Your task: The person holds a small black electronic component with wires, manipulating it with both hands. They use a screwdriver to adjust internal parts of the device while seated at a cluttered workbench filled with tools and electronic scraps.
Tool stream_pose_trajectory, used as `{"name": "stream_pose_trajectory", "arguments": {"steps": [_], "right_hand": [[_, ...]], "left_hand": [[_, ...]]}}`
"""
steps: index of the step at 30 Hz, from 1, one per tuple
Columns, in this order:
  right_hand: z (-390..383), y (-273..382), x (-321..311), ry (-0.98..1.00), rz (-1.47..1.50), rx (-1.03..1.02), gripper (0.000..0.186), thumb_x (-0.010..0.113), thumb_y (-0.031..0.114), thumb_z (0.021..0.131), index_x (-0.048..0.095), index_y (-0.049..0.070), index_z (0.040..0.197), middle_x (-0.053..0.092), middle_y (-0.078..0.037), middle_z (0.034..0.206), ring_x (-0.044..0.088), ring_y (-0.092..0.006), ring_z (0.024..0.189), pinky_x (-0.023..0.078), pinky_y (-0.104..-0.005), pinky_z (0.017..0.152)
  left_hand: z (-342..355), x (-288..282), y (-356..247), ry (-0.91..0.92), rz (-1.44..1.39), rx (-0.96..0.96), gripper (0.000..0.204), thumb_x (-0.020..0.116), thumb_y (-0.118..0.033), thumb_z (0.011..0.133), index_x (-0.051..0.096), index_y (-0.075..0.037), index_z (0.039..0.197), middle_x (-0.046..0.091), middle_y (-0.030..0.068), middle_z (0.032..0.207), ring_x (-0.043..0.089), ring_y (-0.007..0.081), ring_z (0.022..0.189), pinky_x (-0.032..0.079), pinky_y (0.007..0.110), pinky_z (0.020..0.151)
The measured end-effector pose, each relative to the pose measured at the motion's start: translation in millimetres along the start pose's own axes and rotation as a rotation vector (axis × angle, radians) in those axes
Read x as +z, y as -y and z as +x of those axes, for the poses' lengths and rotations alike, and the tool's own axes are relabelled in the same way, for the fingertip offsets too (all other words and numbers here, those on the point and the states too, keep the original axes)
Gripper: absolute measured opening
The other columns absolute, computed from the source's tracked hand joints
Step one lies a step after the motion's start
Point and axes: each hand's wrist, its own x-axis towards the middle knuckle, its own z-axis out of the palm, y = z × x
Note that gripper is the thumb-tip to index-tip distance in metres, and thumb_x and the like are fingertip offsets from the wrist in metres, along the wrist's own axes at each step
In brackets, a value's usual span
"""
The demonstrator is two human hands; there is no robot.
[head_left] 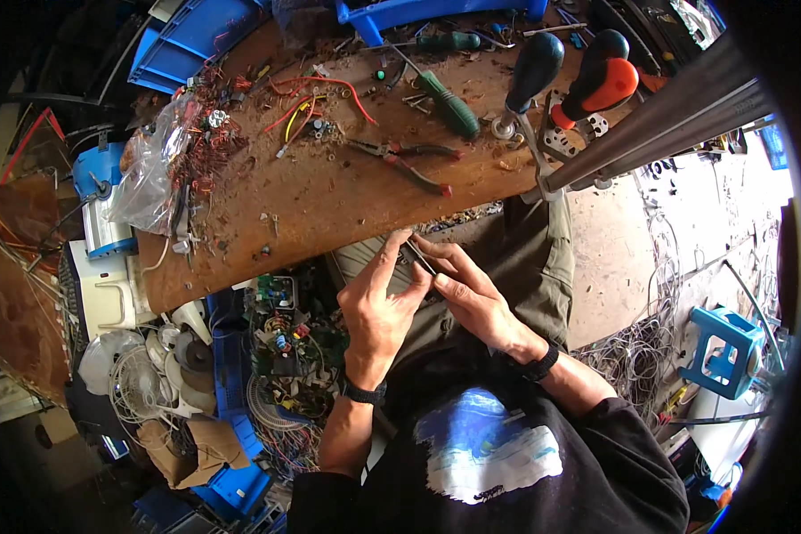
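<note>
Gripping a thin dark strip point(424, 260) by its lower end, the right hand point(476, 303) has its fingers closed; the left hand point(374, 311) curls its fingers at the upper end, though I cannot tell whether they hold it. The strip sits just short of the bench point(356, 200) edge. From the hands, red-handled pliers point(393, 153) lie at twelve o'clock, a green-handled screwdriver point(451, 107) beyond; circuit boards point(285, 343) at eight.
</note>
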Motion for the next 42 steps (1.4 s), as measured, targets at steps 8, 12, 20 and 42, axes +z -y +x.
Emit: {"name": "stream_pose_trajectory", "arguments": {"steps": [8,12,20,42], "right_hand": [[0,5,-3,0.001,-0.191,-0.009,0.06,0.053,0.031,0.113,0.035,0.001,0.162,0.042,-0.014,0.164,0.036,-0.0225,0.152,0.028,-0.0389,0.126],[2,19,-1,0.0,-0.173,0.003,0.061,0.055,0.032,0.112,0.036,0.001,0.161,0.046,-0.015,0.161,0.038,-0.0231,0.151,0.03,-0.0389,0.125],[-1,23,-1,-0.014,-0.335,-0.007,0.06,0.053,0.034,0.113,0.037,0.001,0.161,0.047,-0.015,0.159,0.039,-0.0229,0.15,0.032,-0.0383,0.123],[-14,16,1,-0.022,-0.235,0.089,0.062,0.059,0.033,0.11,0.041,0.0,0.16,0.047,-0.016,0.162,0.04,-0.0239,0.151,0.031,-0.0395,0.125]], "left_hand": [[0,-1,1,0.006,-0.03,-0.022,0.044,0.079,0.001,0.086,0.071,-0.004,0.129,0.079,0.0161,0.113,0.078,0.0269,0.103,0.061,0.036,0.09],[3,-2,1,0.022,-0.038,-0.011,0.044,0.078,0.003,0.086,0.071,-0.003,0.129,0.078,0.0154,0.115,0.078,0.0254,0.103,0.06,0.036,0.091],[3,-1,0,0.053,-0.041,-0.001,0.05,0.076,0.006,0.084,0.069,-0.003,0.132,0.077,0.016,0.119,0.077,0.0265,0.106,0.06,0.036,0.092],[-10,-2,20,0.055,-0.031,0.056,0.045,0.085,-0.009,0.085,0.071,-0.006,0.128,0.079,0.0132,0.111,0.079,0.0291,0.097,0.063,0.037,0.081]]}}
